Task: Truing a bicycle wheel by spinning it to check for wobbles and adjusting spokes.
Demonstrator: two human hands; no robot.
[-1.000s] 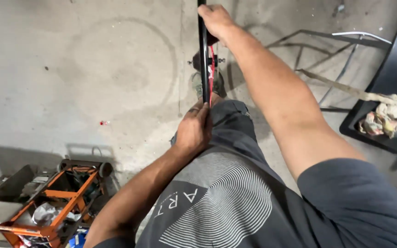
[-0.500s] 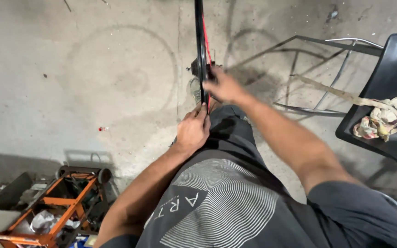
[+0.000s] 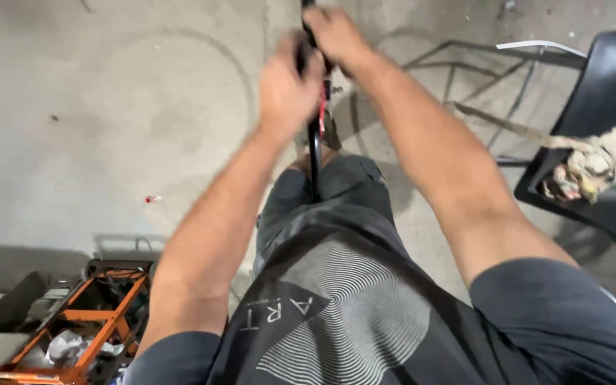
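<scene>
Seen from above, a person's left hand (image 3: pixel 288 82) and right hand (image 3: pixel 336 39) both grip a thin black upright bar with red trim (image 3: pixel 314 153), standing between the knees over a concrete floor (image 3: pixel 108 107).

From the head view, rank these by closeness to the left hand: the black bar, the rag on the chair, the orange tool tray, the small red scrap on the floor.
Ranked from the left hand:
1. Black bar: in its grip, centre top.
2. Small red scrap: on the concrete, lower left of the hand.
3. Rag on the black chair, far right, and orange tool tray, bottom left corner: too close to call.
</scene>
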